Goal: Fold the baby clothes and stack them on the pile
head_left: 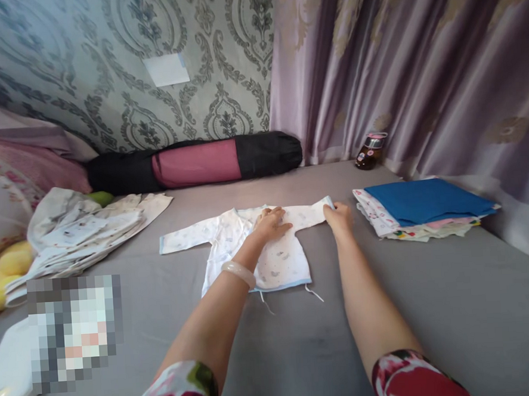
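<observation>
A small white baby shirt (277, 260) with pale blue trim lies spread flat on the grey bed sheet (432, 307), sleeves stretched left and right. My left hand (272, 222) rests flat on the shirt's chest near the collar, fingers stretched out. A pale bangle sits on that wrist. My right hand (338, 215) pinches the cuff of the shirt's right sleeve, fingers closed on the fabric.
A stack of folded clothes (420, 212) topped by a blue piece lies at the right. A heap of unfolded white garments (82, 230) lies at the left. A black and pink roll (195, 162) lies along the wall, and a small jar (370, 151) stands by the curtain.
</observation>
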### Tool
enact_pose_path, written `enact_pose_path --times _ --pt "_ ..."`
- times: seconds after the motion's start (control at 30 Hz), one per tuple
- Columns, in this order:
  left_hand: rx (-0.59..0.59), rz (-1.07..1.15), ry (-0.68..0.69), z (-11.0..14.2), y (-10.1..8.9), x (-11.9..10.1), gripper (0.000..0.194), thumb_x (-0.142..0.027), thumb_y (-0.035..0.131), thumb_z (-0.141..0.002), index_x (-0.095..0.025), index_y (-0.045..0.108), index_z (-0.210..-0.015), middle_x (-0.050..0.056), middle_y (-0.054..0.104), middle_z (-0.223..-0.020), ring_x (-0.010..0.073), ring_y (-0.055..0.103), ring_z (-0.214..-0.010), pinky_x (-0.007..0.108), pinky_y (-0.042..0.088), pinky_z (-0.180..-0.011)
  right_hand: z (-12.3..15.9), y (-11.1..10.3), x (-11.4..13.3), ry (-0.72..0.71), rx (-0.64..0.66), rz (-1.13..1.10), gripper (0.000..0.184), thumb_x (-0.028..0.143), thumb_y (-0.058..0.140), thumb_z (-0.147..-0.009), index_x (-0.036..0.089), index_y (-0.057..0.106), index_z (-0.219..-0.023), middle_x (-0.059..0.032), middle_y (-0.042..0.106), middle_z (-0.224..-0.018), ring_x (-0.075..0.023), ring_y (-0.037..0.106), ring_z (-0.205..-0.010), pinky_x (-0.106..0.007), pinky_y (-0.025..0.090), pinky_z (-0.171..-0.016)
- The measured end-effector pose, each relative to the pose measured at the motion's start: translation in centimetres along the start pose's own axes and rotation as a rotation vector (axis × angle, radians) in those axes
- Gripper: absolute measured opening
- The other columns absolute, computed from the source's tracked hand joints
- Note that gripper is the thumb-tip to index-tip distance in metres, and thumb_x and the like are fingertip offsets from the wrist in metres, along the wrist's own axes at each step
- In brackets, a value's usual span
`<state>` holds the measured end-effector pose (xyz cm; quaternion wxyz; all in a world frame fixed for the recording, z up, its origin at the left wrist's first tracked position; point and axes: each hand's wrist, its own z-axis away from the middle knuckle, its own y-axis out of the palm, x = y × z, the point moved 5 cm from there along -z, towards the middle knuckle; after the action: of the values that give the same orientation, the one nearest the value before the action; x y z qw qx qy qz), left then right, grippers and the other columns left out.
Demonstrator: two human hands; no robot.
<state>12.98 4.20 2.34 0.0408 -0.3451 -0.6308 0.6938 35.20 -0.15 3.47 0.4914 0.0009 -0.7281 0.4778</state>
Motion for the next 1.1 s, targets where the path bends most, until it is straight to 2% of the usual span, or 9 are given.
enact_pose_path --times 0.1,0.2,0.27,0.37,0.6,0.77,0.97,1.03,1.1 --pt "0.051 -0.04 -0.009 0.0 -0.1 -0.1 0.059 -0.056 0.051 -0.083 -0.026 0.046 -0.134 0.005 0.034 -0.152 0.0341 0.027 -0.137 0.051 0.028 -0.11 -0.7 0.6 0.3 0.03 0.049 -0.497 0.008 0.028 0.062 -0.072 0.019 0.062 -0.071 -0.0016 0.067 -0.069 -0.0214 0.065 -0.078 -0.029 0.05 -0.067" --pt "0.097 -0.09 -0.025 -0.2 -0.1 0.2 0.064 -0.061 0.049 -0.083 -0.027 0.043 -0.136 0.007 0.028 -0.155 0.036 0.019 -0.141 0.054 0.022 -0.112 -0.4 1.7 1.0 0.19 0.243 -0.972 0.005 0.018 0.06 -0.074 0.02 0.056 -0.075 0.0024 0.067 -0.066 -0.0157 0.064 -0.067 -0.028 0.053 -0.062" --pt "0.132 -0.106 -0.037 -0.4 -0.1 0.5 0.071 -0.067 0.047 -0.081 -0.028 0.038 -0.14 0.008 0.025 -0.156 0.0375 0.015 -0.142 0.056 0.018 -0.112 0.2 1.9 1.7 0.262 0.349 -1.163 0.008 0.014 0.056 -0.078 0.021 0.053 -0.08 0.0031 0.068 -0.067 -0.0138 0.065 -0.064 -0.03 0.055 -0.062" --pt "0.173 -0.108 -0.048 -0.6 0.0 0.6 0.084 -0.075 0.046 -0.076 -0.029 0.032 -0.144 0.009 0.02 -0.158 0.0392 0.01 -0.143 0.057 0.014 -0.113 1.0 1.6 2.9 0.286 0.446 -1.297 0.009 0.013 0.049 -0.086 0.022 0.051 -0.085 0.0024 0.071 -0.072 -0.014 0.067 -0.065 -0.034 0.057 -0.064" --pt "0.276 -0.134 -0.096 -0.9 -0.9 0.1 0.099 -0.081 0.048 -0.068 -0.027 0.023 -0.148 0.013 0.012 -0.159 0.04 0.004 -0.144 0.056 0.012 -0.113 3.0 2.7 5.4 0.374 0.583 -1.43 0.014 0.014 0.042 -0.091 0.019 0.055 -0.09 -0.0014 0.071 -0.07 -0.0158 0.068 -0.063 -0.032 0.058 -0.063" --pt "0.296 -0.174 -0.074 -1.3 -1.5 -0.3 0.096 -0.079 0.053 -0.066 -0.027 0.031 -0.144 0.014 0.02 -0.156 0.0411 0.01 -0.143 0.059 0.014 -0.111 5.2 4.8 6.9 0.433 0.661 -1.4 0.017 0.015 0.041 -0.091 0.017 0.057 -0.094 -0.002 0.07 -0.065 -0.0165 0.067 -0.062 -0.03 0.057 -0.06" --pt "0.152 -0.127 -0.077 -0.5 -2.0 0.2 0.088 -0.067 0.061 -0.071 -0.027 0.031 -0.144 0.017 0.023 -0.155 0.0396 0.013 -0.144 0.06 0.019 -0.109 6.0 6.5 6.6 0.413 0.614 -1.272 0.011 0.018 0.044 -0.088 0.019 0.054 -0.092 -0.0001 0.068 -0.069 -0.0156 0.066 -0.065 -0.029 0.055 -0.063" --pt "0.087 -0.111 -0.106 0.6 -2.6 0.8 0.08 -0.06 0.061 -0.075 -0.025 0.034 -0.142 0.018 0.025 -0.154 0.0385 0.015 -0.143 0.058 0.022 -0.109 5.9 6.7 6.1 0.388 0.557 -1.172 0.006 0.02 0.046 -0.088 0.021 0.052 -0.09 0.0027 0.064 -0.066 -0.0131 0.062 -0.058 -0.024 0.052 -0.055" --pt "0.021 -0.103 -0.138 2.3 -3.4 1.4 0.07 -0.051 0.059 -0.081 -0.023 0.037 -0.14 0.018 0.031 -0.151 0.0364 0.021 -0.142 0.056 0.026 -0.108 5.7 6.8 5.6 0.355 0.498 -1.062 0.004 0.021 0.048 -0.088 0.021 0.05 -0.085 0.0057 0.058 -0.059 -0.0096 0.053 -0.047 -0.017 0.044 -0.044"
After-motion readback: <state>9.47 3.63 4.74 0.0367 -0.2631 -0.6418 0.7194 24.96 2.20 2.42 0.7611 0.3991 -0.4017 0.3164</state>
